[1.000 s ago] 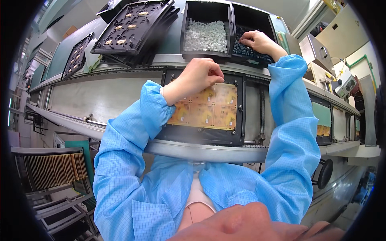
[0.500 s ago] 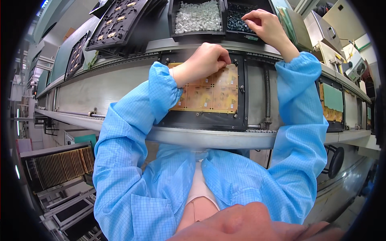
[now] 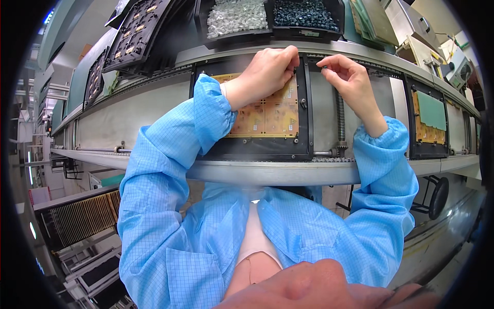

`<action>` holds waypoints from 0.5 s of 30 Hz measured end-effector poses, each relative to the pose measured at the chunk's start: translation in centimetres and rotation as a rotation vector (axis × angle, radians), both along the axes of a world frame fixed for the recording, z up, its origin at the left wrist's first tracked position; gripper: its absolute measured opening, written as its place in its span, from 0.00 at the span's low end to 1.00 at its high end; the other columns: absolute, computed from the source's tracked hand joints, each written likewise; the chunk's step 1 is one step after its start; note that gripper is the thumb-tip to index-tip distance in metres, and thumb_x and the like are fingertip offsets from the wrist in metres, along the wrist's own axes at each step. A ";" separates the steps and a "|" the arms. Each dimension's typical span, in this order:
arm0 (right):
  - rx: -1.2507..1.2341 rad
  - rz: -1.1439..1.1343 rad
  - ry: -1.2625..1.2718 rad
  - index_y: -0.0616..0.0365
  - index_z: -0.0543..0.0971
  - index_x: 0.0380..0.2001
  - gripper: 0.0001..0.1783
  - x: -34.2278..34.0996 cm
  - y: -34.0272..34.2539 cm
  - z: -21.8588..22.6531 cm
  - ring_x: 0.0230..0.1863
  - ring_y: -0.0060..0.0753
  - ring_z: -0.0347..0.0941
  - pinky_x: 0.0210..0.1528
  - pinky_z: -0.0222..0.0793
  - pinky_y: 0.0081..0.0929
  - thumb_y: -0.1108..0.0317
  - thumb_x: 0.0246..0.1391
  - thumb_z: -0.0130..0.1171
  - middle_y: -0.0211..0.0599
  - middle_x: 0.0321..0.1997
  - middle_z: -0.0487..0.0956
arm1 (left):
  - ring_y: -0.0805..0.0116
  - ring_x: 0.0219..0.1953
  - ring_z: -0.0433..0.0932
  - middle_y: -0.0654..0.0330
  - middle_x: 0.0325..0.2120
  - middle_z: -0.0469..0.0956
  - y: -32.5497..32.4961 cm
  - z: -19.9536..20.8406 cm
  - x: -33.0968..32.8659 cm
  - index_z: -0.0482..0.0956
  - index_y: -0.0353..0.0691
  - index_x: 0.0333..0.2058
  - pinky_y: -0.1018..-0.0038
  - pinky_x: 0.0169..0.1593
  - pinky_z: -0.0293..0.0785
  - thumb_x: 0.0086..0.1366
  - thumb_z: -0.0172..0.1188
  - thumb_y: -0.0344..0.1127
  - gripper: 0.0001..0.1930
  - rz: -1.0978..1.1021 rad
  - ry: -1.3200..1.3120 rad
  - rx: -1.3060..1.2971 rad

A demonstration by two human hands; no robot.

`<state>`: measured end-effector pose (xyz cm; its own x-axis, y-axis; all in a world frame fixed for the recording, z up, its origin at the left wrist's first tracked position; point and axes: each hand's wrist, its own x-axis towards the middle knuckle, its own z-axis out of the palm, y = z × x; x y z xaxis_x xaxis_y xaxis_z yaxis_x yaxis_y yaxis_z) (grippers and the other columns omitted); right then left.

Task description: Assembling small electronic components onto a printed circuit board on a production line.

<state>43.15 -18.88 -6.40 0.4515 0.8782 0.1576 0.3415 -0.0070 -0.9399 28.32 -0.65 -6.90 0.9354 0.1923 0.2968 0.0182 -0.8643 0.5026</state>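
The left hand (image 3: pixel 267 74) is curling over the twelve-o'clock edge of the yellow circuit-board panel (image 3: pixel 267 119), hiding whether its grip is holding anything. At the panel's two o'clock, the right hand (image 3: pixel 355 85) is pinching a tiny dark component (image 3: pixel 323 69), fingertips masking its shape. The flat panel is lying inside a matte black carrier frame (image 3: pixel 267 149); blocky white pieces (image 3: pixel 236 18) are filling a twelve-o'clock bin (image 3: pixel 239 38), cropped above.

Shows no readable text on the small pale labels (image 3: pixel 256 127) of the circuit board (image 3: pixel 278 114) or far bin (image 3: pixel 332 35).
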 end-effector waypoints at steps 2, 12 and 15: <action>0.012 -0.006 0.037 0.61 0.83 0.43 0.09 -0.1 -0.1 -0.4 0.39 0.11 0.72 0.44 0.68 0.14 0.73 0.60 0.61 0.21 0.36 0.79 | 0.48 0.35 0.82 0.51 0.28 0.82 -0.1 -0.2 0.2 0.74 0.34 0.37 0.59 0.38 0.78 0.55 0.63 0.24 0.10 0.006 0.000 0.023; 0.004 0.076 0.314 0.61 0.83 0.42 0.09 0.9 -0.7 -2.2 0.39 0.17 0.72 0.46 0.70 0.18 0.68 0.62 0.63 0.24 0.35 0.80 | 0.51 0.37 0.81 0.54 0.33 0.80 1.8 -1.4 0.7 0.83 0.40 0.32 0.64 0.43 0.79 0.59 0.64 0.32 0.04 0.044 -0.056 0.042; -0.017 0.048 0.366 0.61 0.83 0.43 0.10 1.1 -0.9 -2.3 0.38 0.17 0.73 0.45 0.71 0.19 0.67 0.63 0.64 0.26 0.36 0.81 | 0.53 0.37 0.82 0.55 0.34 0.80 4.8 0.7 0.9 0.85 0.42 0.30 0.63 0.41 0.80 0.60 0.65 0.33 0.03 0.227 -0.269 0.209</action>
<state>44.29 -19.82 -8.70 0.4337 0.9008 -0.0215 -0.0167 -0.0158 -0.9997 29.22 4.11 -6.19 0.7597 0.2952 0.5794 0.1126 -0.9373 0.3299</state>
